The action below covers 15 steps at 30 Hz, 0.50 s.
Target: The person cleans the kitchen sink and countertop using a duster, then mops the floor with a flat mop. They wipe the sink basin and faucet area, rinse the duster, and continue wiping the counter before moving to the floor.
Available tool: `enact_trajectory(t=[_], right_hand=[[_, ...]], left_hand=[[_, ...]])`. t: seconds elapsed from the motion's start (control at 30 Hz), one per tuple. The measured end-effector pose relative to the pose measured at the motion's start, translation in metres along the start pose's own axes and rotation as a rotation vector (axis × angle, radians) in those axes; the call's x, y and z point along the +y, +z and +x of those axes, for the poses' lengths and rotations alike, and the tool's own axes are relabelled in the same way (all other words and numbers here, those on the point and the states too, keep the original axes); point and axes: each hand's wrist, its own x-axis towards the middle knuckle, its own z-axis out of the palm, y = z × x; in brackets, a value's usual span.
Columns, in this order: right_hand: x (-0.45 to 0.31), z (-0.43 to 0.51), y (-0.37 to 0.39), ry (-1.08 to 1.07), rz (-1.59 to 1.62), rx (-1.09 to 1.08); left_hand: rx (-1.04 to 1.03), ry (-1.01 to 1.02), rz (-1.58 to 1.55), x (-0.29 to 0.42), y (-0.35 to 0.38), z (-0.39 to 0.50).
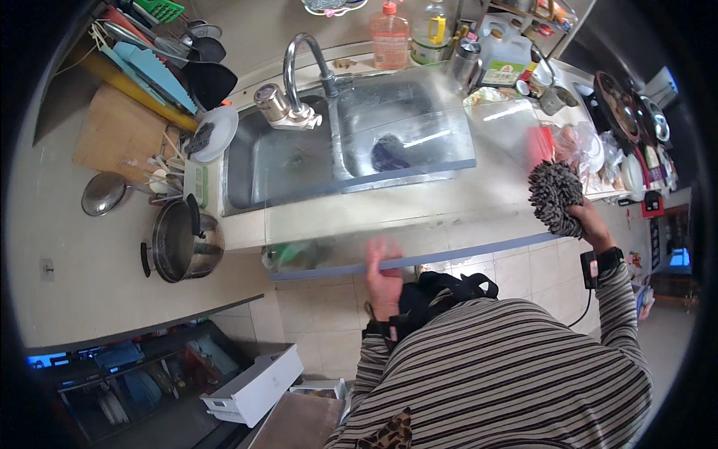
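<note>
A clear glass shelf panel (348, 247) with a grey-blue front strip extends over the counter's front edge. My left hand (384, 280) grips that strip near its middle, the fingers blurred and seen partly through the glass. Another grey-blue strip (404, 171) crosses the front of the double sink, bordering glass over the basins; whether it belongs to the same panel I cannot tell. At the panel's right end, my right hand (586, 221) holds a grey shaggy microfiber cleaning mitt (555, 196). A dark, blurry object (390, 152) shows through the glass in the right basin.
A chrome faucet (305, 73) arches over the steel sink (241, 174). Bottles and a plastic jug (505, 59) line the back. Left of the sink are a plate (224, 134), a steel pot (185, 241) and a cutting board (115, 129). A white drawer (263, 387) lies low at left.
</note>
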Motion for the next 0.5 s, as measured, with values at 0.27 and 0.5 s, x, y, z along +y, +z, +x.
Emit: enact_trajectory(t=[0.27, 0.5], right_hand=[[-0.051, -0.009, 0.032, -0.469, -0.751, 0.41], [-0.005, 0.037, 0.197, -0.612, -1.533, -0.342]], left_hand=[[-0.241, -0.169, 0.095, -0.005, 0.024, -0.004], [-0.248, -0.162, -0.012, -0.012, 0.019, -0.001]])
